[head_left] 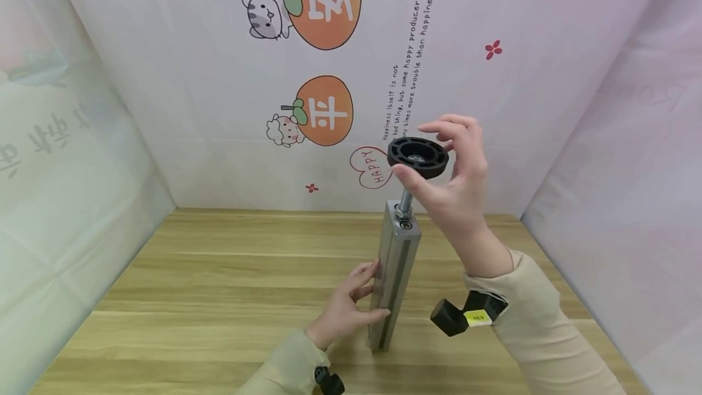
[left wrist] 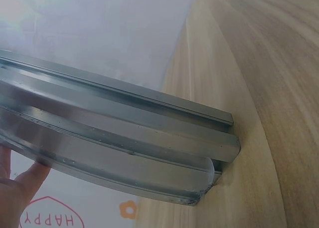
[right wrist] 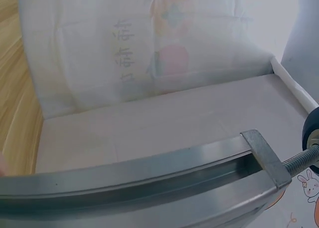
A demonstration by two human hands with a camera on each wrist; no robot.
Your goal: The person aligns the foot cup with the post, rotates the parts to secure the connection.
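A silver aluminium profile (head_left: 393, 279) stands upright on the wooden table, leaning slightly. A metal end plate caps its top, and a threaded rod with a nut rises from there to a round black levelling foot (head_left: 433, 166). My left hand (head_left: 345, 309) grips the profile's lower part, thumb in front and fingers at its left side. With thumb and fingers curled about the rim, my right hand (head_left: 463, 181) holds the levelling foot. The left wrist view shows the grooved profile (left wrist: 124, 133) meeting the table; the right wrist view shows the threaded rod (right wrist: 299, 160) beside the end plate.
Pale printed cloth walls (head_left: 219, 108) enclose the wooden table (head_left: 219, 279) at the back, left and right. Small black wrist cameras (head_left: 450, 317) sit over both beige sleeves.
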